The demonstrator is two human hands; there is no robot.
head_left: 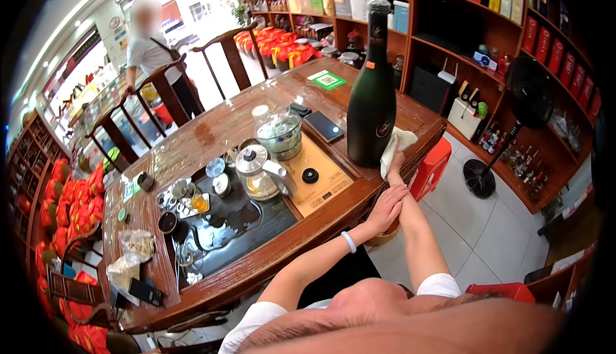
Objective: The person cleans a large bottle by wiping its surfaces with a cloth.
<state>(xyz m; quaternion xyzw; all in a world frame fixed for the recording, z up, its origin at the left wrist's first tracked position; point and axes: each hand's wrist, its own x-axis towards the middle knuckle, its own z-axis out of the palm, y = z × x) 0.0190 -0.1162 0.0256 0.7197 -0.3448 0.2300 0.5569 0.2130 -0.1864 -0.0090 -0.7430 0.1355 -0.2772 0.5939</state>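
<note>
A white cloth (399, 143) is bunched in my right hand (396, 161), beside the lower side of a large dark green bottle (372, 107). The bottle stands upright near the table's right edge. My left hand (387, 208) lies over my right wrist, its fingers stretched out and holding no object; a pale bracelet (348, 242) is on that arm. Left of the bottle, a phone (325, 126) lies on the wooden table (192, 137). A glass kettle (260, 173) and a glass pot (280, 137) stand farther left.
The black tea tray (237, 226) carries cups and a jar. Plastic bags (131, 261) and a black device (146, 292) lie at the left corner. Chairs (228, 59) line the far side, with a person (149, 52) beyond. A red stool (431, 168) and fan (480, 177) stand right.
</note>
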